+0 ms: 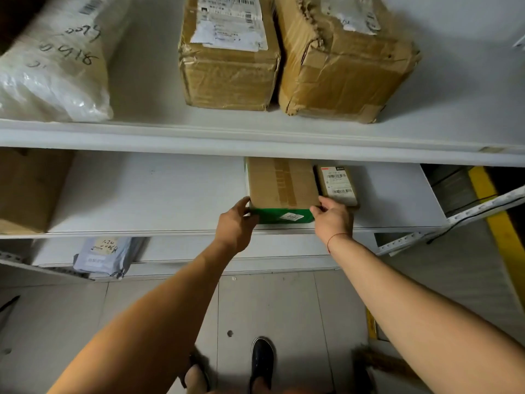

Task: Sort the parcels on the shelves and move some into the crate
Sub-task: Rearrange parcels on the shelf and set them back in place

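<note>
Box (pixel 282 186) clamped between fingers of left hand (pixel 235 223) and right hand (pixel 333 218), one at each near corner

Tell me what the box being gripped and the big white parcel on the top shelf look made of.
Box: brown corrugated cardboard, matte, taped seam; its front face is glossy green, probably printed. White parcel: thin plastic film, going by its crinkles and shiny highlights.

White shelf (pixel 147 191) bears a brown box (pixel 282 182) with a green front and white sticker (pixel 291 216).
</note>
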Available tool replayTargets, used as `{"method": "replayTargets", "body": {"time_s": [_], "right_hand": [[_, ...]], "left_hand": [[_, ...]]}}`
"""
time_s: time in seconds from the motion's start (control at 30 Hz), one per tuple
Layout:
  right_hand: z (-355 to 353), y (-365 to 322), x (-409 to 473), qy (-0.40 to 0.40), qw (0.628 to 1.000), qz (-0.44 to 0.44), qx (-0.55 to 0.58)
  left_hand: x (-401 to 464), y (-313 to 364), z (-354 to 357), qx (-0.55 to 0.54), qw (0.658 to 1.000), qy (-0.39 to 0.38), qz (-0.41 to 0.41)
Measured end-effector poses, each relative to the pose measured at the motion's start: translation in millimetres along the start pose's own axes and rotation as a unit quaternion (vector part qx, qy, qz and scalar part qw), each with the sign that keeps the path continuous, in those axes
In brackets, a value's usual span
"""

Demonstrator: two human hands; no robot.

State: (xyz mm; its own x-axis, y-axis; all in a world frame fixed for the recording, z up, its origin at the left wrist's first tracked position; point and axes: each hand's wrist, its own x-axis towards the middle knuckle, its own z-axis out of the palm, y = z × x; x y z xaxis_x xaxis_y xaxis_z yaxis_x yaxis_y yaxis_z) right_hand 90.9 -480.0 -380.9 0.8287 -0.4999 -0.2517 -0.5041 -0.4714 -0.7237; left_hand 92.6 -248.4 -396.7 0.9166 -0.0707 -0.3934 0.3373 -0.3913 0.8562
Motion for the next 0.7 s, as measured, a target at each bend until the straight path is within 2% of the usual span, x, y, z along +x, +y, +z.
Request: {"method": "replayTargets", "body": {"time_s": [0.1,0.17,0.27,0.37,0.5,0.7], "right_hand": [[-9.1,3.9,0.2,-0.042,0.998,-0.019,-0.044],[-9.3,-1.4,-8.5,-0.043,0.993,-0.050,-0.101],[3.9,-24.9,-32.5,-0.027,0.979,-0.140,-0.148],[33.1,-57.9,-59.6,-0.113,0.978,-0.151,-0.088],[87.8,-105.6,-97.1,-0.221,0.955,-0.183,-0.074],[184.3,-182.9,-170.8,-0.304,0.900,-0.295,-0.103]], "left_hand": [[-2.1,-3.6,1.0,0.013,0.999,-0.048,0.013],[-9.7,-4.3,-9.3,-0.001,0.999,-0.049,0.006],[-30.8,-5.8,-36.4,-0.025,1.000,0.014,0.004],[-57.1,-13.9,-79.8,-0.007,0.997,0.077,0.025],[-92.3,-32.7,-151.4,0.007,0.987,0.155,0.033],[-139.4,-90.9,-260.8,-0.013,0.959,0.280,-0.044]]}}
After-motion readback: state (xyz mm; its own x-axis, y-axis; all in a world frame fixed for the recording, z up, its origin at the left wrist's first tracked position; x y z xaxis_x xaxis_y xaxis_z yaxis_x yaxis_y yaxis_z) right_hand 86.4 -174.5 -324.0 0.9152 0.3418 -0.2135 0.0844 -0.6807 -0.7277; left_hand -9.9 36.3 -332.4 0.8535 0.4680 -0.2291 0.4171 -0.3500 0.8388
